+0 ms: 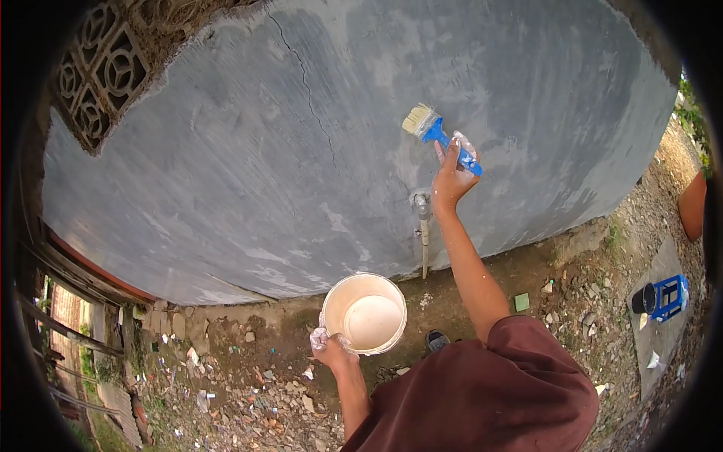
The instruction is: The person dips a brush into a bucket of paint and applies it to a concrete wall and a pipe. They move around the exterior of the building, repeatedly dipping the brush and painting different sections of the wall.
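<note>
A paintbrush [433, 129] with a blue handle and pale bristles is gripped in my right hand [454, 172], fingers wrapped round the handle. Its bristles point up and left, close over the grey wall [376, 113]. White paint smears my right fingers and the handle. Low on the left, my left hand [329, 347] is closed on the rim of a white bucket [326, 305], also with white on its fingers. Pale whitish paint fills the bottom of the bucket.
A pipe with a tap [423, 218] stands against the wall below the brush. Rubble and stones [248, 392] cover the ground. To the right are a blue plastic stool [669, 297] and a black container [644, 299]. Patterned vent blocks [102, 71] sit at upper left.
</note>
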Available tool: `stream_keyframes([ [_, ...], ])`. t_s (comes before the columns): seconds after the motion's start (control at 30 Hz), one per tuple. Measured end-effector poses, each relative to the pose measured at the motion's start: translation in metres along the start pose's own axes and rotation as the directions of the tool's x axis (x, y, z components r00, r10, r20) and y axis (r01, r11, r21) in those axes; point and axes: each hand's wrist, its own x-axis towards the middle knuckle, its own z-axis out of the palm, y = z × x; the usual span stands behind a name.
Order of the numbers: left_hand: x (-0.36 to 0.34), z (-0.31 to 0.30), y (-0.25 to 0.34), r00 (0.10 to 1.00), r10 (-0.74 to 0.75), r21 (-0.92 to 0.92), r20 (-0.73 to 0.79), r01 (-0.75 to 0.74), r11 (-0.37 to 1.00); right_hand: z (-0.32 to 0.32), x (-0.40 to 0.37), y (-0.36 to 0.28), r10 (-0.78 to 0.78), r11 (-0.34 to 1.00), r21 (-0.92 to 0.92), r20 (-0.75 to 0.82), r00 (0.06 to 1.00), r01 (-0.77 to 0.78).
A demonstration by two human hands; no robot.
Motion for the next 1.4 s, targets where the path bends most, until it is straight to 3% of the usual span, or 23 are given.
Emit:
stream_keyframes([
  [0.13, -0.003, 0.001, 0.0, 1.0, -0.01, -0.01, -0.019, 0.01, 1.0, -0.021, -0.011, 0.02, -0.038, 0.998, -0.051, 0.01, 0.999, 0.039],
  [0.2, -0.003, 0.0, -0.001, 1.0, -0.008, -0.012, -0.011, 0.008, 1.0, -0.049, -0.023, 0.043, -0.007, 0.983, -0.181, 0.001, 1.0, 0.007],
  [0.4, 0.001, -0.004, -0.006, 1.0, 0.007, 0.007, -0.02, -0.007, 1.0, -0.082, -0.053, 0.047, 0.102, 0.95, -0.288, -0.083, 0.991, -0.122],
  [0.53, -0.005, 0.003, -0.003, 1.0, 0.006, 0.032, -0.002, -0.006, 0.999, -0.05, -0.039, 0.041, 0.118, 0.968, -0.208, -0.11, 0.987, -0.139],
  [0.7, -0.008, 0.008, -0.005, 1.0, -0.013, 0.031, -0.012, 0.013, 0.999, 0.004, -0.008, 0.004, 0.058, 0.997, 0.045, -0.027, 0.998, -0.056],
  [0.83, -0.011, 0.014, -0.001, 0.998, -0.049, 0.066, -0.041, 0.052, 0.996, 0.004, -0.009, 0.0, 0.011, 0.998, 0.064, -0.016, 1.0, -0.01],
  [1.0, -0.012, 0.014, -0.002, 0.999, -0.032, 0.048, -0.019, 0.033, 0.998, -0.053, -0.035, 0.051, 0.085, 0.983, -0.152, -0.094, 0.992, -0.099],
  [1.1, -0.009, 0.015, -0.003, 1.0, -0.019, 0.05, -0.013, 0.019, 0.999, -0.071, -0.051, 0.049, 0.151, 0.945, -0.271, -0.128, 0.98, -0.181],
  [1.23, -0.009, 0.016, -0.002, 1.0, -0.006, 0.072, -0.018, 0.008, 0.997, -0.065, -0.052, 0.044, 0.161, 0.939, -0.276, -0.178, 0.971, -0.206],
  [1.33, -0.008, 0.014, -0.003, 1.0, -0.021, 0.057, -0.013, 0.022, 0.998, -0.038, -0.029, 0.036, 0.185, 0.965, -0.154, -0.178, 0.967, -0.213],
  [1.4, -0.009, 0.016, 0.0, 0.999, -0.024, 0.065, -0.028, 0.026, 0.998, -0.014, -0.014, 0.018, 0.134, 0.991, -0.011, -0.134, 0.982, -0.137],
])
